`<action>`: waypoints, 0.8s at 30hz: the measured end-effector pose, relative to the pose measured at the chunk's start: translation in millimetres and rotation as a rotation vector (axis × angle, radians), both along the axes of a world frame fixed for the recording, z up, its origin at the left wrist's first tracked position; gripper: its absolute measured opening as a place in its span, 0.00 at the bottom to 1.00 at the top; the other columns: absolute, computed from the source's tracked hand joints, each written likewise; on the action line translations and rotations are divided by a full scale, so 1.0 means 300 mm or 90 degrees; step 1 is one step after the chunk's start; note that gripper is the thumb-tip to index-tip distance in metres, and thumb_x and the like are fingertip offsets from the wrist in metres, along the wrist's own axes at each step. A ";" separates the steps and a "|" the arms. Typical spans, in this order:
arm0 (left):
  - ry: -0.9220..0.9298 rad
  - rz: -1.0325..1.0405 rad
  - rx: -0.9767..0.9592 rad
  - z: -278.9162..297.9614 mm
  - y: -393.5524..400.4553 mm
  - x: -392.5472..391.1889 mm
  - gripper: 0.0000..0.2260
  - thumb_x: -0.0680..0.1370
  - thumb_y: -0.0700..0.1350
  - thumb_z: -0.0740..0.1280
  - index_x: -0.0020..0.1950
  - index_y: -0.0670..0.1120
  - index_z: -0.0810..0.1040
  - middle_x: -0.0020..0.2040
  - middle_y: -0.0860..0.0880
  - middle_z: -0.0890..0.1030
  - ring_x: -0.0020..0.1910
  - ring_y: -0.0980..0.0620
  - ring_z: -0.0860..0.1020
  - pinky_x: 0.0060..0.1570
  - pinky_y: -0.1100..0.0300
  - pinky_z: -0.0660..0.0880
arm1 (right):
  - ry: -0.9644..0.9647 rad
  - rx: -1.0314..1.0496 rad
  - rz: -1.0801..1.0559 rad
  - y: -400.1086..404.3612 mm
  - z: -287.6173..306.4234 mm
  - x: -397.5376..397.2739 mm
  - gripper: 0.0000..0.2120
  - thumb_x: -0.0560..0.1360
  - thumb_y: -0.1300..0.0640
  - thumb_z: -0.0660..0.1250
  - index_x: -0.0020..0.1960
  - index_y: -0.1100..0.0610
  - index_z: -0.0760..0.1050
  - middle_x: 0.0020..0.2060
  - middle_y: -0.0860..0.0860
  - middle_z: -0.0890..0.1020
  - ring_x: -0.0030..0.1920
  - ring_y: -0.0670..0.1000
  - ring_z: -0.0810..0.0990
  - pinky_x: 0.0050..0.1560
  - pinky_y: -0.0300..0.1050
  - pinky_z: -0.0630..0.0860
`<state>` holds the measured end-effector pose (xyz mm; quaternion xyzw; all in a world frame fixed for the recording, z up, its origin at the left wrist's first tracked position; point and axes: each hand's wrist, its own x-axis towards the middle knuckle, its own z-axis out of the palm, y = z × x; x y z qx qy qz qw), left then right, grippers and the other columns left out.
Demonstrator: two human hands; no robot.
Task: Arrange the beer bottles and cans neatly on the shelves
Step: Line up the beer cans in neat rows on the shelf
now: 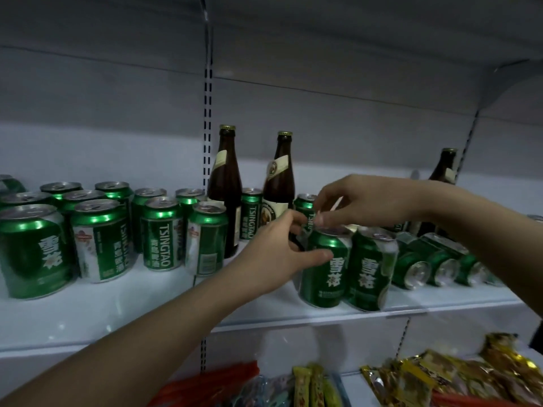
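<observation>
Nearest, at six o'clock, crinkled foil snack packets lie below the smooth white shelf. At centre the left hand curls thumb and fingers round an upright glossy green can near the shelf's front lip, a twin can touching it. The right hand pinches that can's rim from above. At three o'clock cans lie toppled; at nine, upright cans crowd together. Behind stand brown glass bottles.
</observation>
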<state>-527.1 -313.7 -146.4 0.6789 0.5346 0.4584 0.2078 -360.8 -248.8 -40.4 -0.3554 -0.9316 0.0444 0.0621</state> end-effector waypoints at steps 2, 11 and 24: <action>-0.024 -0.038 -0.009 -0.019 0.025 0.023 0.22 0.69 0.55 0.78 0.57 0.60 0.70 0.50 0.61 0.77 0.41 0.69 0.77 0.36 0.72 0.73 | -0.052 -0.042 -0.007 -0.003 -0.012 0.028 0.22 0.74 0.38 0.69 0.63 0.47 0.76 0.57 0.42 0.81 0.56 0.44 0.80 0.62 0.49 0.76; -0.106 -0.061 -0.022 -0.042 0.057 0.031 0.23 0.68 0.45 0.80 0.54 0.61 0.71 0.50 0.57 0.78 0.42 0.64 0.82 0.36 0.69 0.76 | -0.070 -0.015 0.016 -0.015 -0.042 0.020 0.27 0.72 0.46 0.75 0.67 0.51 0.73 0.59 0.46 0.80 0.57 0.49 0.79 0.62 0.49 0.76; -0.071 0.078 0.044 0.005 -0.073 -0.160 0.27 0.67 0.47 0.80 0.62 0.57 0.72 0.51 0.57 0.79 0.50 0.55 0.80 0.49 0.58 0.79 | 0.147 -0.031 0.111 -0.061 -0.063 -0.150 0.27 0.71 0.47 0.76 0.67 0.48 0.72 0.60 0.45 0.77 0.50 0.41 0.78 0.48 0.37 0.75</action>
